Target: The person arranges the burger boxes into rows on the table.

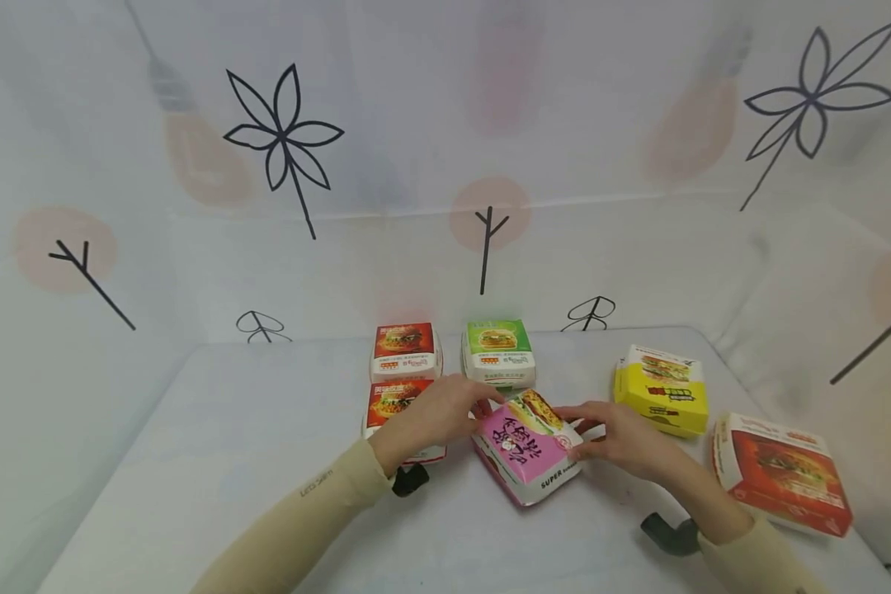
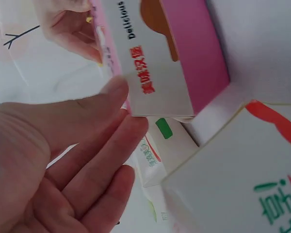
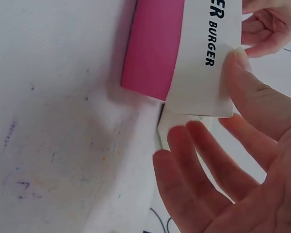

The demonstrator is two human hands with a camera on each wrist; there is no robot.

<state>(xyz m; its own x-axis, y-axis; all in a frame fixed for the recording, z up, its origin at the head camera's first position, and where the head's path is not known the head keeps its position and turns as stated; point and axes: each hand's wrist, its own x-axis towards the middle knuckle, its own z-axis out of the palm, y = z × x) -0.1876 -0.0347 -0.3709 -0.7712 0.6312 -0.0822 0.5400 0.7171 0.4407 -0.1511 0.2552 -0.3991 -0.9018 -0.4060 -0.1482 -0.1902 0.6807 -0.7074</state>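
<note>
Nearest the camera, a pale left sleeve (image 1: 289, 520) reaches in from 8 o'clock, taking the pink burger box (image 1: 527, 445) as the dial's centre. That box is turned askew between both hands; whether its base fully meets the white table (image 1: 215, 495) I cannot tell. The left hand (image 1: 438, 417), at 10 o'clock, pinches its corner between thumb and forefinger. The right hand (image 1: 627, 437), at 3, grips the opposite side by thumb and fingers, some spread away. The rear red box (image 1: 404, 346) sits at 10, the front red box (image 1: 397, 400) past 9, the green box (image 1: 499, 351) between 11 and 12, the yellow box (image 1: 662, 392) past 2, the large red box (image 1: 783, 474) at 3, beyond the right hand
</note>
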